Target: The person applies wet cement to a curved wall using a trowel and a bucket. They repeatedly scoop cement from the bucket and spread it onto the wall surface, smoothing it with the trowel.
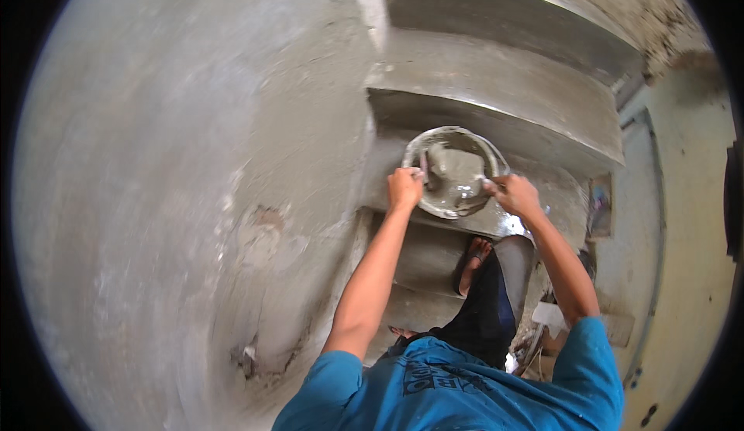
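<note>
A round bucket [448,215] with a cement-smeared rim stands on a stair step in front of me, holding wet grey cement [446,197]. My left hand [405,188] is closed at the bucket's near left rim. A narrow pinkish piece [424,160] shows inside the wall beside it. On the other side, my right hand [515,194] reaches over the rim, fingers closed, at the corner of a flat squarish trowel [459,163]. Cement coats the trowel, and its handle is hidden by my fingers.
Grey cement steps [496,63] rise beyond the bucket. A broad plastered wall [178,160] runs along the left, with a rough patch [267,218]. A pale door-like panel [639,191] stands at the right. My foot [474,260] is on a lower step, near clutter [550,318].
</note>
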Available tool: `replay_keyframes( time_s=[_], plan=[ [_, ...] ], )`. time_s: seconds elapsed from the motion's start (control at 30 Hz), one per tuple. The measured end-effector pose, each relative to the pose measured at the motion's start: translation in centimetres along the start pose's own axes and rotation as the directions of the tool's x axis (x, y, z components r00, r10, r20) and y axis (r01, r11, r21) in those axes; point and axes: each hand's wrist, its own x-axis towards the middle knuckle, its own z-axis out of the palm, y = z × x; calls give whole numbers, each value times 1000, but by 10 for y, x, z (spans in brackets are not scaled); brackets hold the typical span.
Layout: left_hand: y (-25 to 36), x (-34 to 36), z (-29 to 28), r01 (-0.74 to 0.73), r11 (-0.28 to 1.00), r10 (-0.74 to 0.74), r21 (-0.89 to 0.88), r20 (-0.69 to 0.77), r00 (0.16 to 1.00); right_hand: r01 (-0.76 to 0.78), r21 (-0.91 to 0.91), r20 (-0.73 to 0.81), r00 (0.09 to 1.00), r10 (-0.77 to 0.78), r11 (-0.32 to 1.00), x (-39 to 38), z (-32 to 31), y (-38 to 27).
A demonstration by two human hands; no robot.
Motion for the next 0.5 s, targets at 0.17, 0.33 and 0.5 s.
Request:
replay_keyframes(
  time_s=[0.17, 0.33, 0.5],
  plan=[
    [2, -49, -45, 3, 994, -1, 106, -18, 1000, 34, 294, -113, 994, -1, 955, -23, -6, 11],
    [3, -136, -125, -214, 975, 223, 66, -178, 958, 77, 614, -174, 984, 40, 786, -68, -8, -1],
    [2, -224, -218, -409, 842, 523, 350, -352, 776, 149, 752, -188, 982, -8, 643, -128, 16, -47]
  ],
)
